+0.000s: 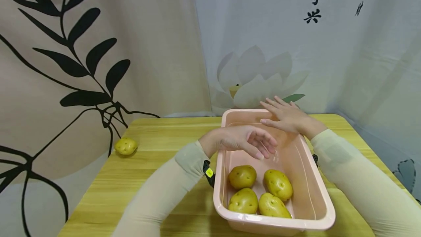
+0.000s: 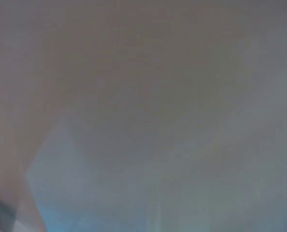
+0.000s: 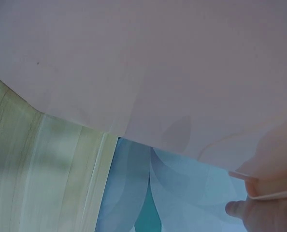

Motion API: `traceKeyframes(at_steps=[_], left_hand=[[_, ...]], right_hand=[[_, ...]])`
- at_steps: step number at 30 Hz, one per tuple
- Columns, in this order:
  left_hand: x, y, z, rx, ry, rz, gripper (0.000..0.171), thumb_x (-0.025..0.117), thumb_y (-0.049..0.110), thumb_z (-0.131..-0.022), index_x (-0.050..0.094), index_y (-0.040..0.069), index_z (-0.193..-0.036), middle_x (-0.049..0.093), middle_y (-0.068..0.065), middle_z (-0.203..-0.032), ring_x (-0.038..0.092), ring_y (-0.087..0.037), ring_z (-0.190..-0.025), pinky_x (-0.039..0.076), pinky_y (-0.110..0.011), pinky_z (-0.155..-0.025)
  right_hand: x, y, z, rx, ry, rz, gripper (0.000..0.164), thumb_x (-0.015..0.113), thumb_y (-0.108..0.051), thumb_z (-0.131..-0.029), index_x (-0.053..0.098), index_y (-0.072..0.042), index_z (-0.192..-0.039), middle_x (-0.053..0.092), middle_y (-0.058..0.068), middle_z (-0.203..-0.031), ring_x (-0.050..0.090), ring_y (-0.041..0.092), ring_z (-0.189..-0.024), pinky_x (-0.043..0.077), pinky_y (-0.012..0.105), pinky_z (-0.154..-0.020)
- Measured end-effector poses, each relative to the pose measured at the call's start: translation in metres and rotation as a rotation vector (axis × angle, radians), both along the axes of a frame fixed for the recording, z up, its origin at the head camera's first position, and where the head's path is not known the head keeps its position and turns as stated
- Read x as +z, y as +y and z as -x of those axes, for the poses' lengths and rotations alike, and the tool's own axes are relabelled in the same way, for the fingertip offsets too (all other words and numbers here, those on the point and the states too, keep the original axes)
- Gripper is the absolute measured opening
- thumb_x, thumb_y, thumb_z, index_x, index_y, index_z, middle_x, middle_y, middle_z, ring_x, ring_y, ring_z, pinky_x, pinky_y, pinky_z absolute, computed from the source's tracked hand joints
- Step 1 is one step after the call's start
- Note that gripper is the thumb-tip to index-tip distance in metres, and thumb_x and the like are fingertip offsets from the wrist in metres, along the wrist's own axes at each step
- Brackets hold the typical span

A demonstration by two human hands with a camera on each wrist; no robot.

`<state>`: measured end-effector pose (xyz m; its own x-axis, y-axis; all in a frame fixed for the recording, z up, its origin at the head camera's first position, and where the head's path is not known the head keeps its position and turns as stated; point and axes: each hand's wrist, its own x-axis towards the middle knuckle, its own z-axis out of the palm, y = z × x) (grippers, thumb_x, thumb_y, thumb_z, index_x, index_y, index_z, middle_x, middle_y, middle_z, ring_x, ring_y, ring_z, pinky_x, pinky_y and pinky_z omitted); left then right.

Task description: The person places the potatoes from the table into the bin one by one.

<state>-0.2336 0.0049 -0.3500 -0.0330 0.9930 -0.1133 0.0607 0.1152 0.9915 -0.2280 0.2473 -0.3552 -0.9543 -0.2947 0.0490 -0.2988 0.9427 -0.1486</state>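
A pink plastic basin (image 1: 315, 185) stands on the wooden table, with several yellow potatoes (image 1: 277, 184) lying in its near end. Over the middle of the basin hovers my left hand (image 1: 241, 140), its fingers loosely bent and nothing in them. My right hand (image 1: 287, 116) lies across the basin's far right corner, fingers stretched out past the rim. In the right wrist view the basin's outer wall (image 3: 85, 63) fills most of the picture, and part of the right hand (image 3: 271, 215) shows at the rim. The left wrist view is a grey blur.
One more potato (image 1: 126, 146) sits by the left edge of the wooden table (image 1: 177, 134). A pale curtain (image 1: 158, 46) with printed leaves, a lotus and black characters hangs right behind the table.
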Motion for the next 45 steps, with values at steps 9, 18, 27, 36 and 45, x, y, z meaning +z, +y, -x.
traceKeyframes(at_steps=[9, 18, 27, 36, 45], left_hand=[[0.002, -0.001, 0.000, 0.018, 0.009, -0.089, 0.048, 0.054, -0.014, -0.089, 0.040, -0.011, -0.135, 0.055, -0.018, -0.126, 0.055, -0.035, -0.115, 0.045, -0.041, -0.100], [0.002, -0.008, 0.000, 0.073, 0.004, -0.226, 0.047, 0.055, -0.015, -0.088, 0.039, -0.017, -0.132, 0.059, -0.011, -0.120, 0.057, -0.038, -0.111, 0.046, -0.045, -0.098], [0.008, -0.024, 0.000, 0.110, 0.019, -0.296, 0.046, 0.060, -0.010, -0.088, 0.040, -0.017, -0.129, 0.060, -0.012, -0.117, 0.060, -0.030, -0.107, 0.045, -0.046, -0.098], [0.012, -0.045, 0.004, 0.141, 0.029, -0.295, 0.052, 0.070, 0.005, -0.087, 0.044, -0.013, -0.129, 0.059, -0.013, -0.119, 0.060, -0.030, -0.107, 0.047, -0.045, -0.096], [0.016, -0.068, 0.004, 0.204, 0.075, -0.265, 0.053, 0.073, 0.012, -0.086, 0.048, -0.008, -0.129, 0.054, -0.024, -0.123, 0.059, -0.031, -0.108, 0.051, -0.041, -0.090]], right_hand=[[-0.001, 0.003, 0.001, 0.001, 0.012, 0.004, 0.080, 0.036, -0.071, -0.091, 0.019, -0.026, -0.155, 0.014, 0.007, -0.160, 0.002, 0.034, -0.146, 0.005, 0.069, -0.107], [-0.003, 0.001, 0.002, 0.003, 0.009, -0.001, 0.081, 0.036, -0.071, -0.091, 0.019, -0.026, -0.155, 0.014, 0.006, -0.160, 0.001, 0.032, -0.146, 0.005, 0.069, -0.107], [-0.002, -0.001, 0.002, -0.004, 0.014, -0.010, 0.081, 0.035, -0.073, -0.090, 0.019, -0.026, -0.155, 0.015, 0.006, -0.160, 0.002, 0.032, -0.146, 0.005, 0.069, -0.107], [-0.002, 0.001, 0.002, -0.018, 0.008, -0.003, 0.082, 0.035, -0.073, -0.089, 0.019, -0.027, -0.155, 0.016, 0.006, -0.160, 0.003, 0.033, -0.146, 0.005, 0.068, -0.108], [-0.003, 0.000, 0.004, -0.011, -0.008, -0.007, 0.082, 0.035, -0.073, -0.089, 0.016, -0.028, -0.155, 0.014, 0.007, -0.160, 0.000, 0.032, -0.146, 0.004, 0.068, -0.108]])
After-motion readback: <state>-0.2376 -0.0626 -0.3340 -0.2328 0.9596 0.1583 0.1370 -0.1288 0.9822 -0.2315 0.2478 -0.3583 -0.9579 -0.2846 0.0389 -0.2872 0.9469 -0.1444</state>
